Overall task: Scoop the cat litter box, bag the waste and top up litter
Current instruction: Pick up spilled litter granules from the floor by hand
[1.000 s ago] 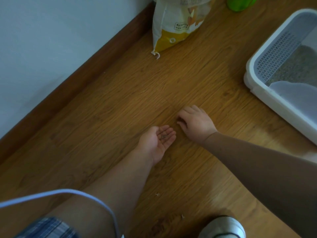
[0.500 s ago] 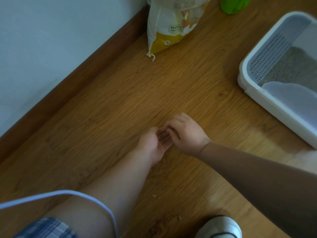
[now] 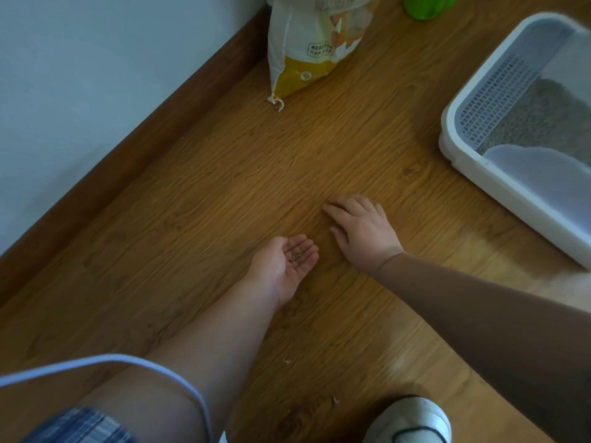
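My left hand (image 3: 284, 266) lies palm up just above the wooden floor, cupping several dark litter grains (image 3: 296, 255) on its fingers. My right hand (image 3: 361, 230) rests palm down on the floor just to the right, fingers spread flat and straight. The white and grey litter box (image 3: 473, 167) stands at the right edge with grey litter (image 3: 540, 119) inside and a perforated grid at its left end. A white and yellow litter bag (image 3: 307, 49) stands against the baseboard at the top.
A green object (image 3: 425, 6) sits at the top edge next to the bag. My white shoe (image 3: 412, 420) is at the bottom. Two pale crumbs (image 3: 287, 361) lie on the floor near my left forearm. A white cable (image 3: 128, 362) hangs across the lower left.
My right hand left the left palm, where it had been touching the fingers, and moved up and right onto the floor with fingers flattened. The left hand stayed cupped with grains.
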The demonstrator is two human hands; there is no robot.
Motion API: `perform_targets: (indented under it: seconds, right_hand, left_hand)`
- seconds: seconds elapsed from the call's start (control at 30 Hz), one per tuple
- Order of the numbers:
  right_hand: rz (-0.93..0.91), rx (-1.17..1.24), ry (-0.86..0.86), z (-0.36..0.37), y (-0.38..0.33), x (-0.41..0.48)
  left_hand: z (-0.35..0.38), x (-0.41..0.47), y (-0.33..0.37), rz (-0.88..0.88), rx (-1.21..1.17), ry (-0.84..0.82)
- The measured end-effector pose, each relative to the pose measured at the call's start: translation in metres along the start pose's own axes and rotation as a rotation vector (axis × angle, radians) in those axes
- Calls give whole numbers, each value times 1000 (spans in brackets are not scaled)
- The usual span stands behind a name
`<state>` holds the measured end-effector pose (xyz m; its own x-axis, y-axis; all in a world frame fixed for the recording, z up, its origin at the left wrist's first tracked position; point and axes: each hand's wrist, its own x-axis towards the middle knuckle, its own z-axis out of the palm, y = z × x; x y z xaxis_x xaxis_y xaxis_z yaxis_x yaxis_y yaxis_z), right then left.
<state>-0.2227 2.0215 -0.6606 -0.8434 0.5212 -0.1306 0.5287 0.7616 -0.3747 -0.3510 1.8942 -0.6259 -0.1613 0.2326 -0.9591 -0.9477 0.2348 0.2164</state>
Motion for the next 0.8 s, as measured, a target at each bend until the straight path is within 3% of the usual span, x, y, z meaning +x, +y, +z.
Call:
perform_targets:
  seconds: [0.3, 0.8]
  right_hand:
    - [-156, -11, -42, 16, 2, -23]
    - [-109, 70, -3, 6, 9, -17]
  left_hand:
    - [-7, 0, -1, 4, -42, -11]
    - [3, -7, -1, 2, -10, -30]
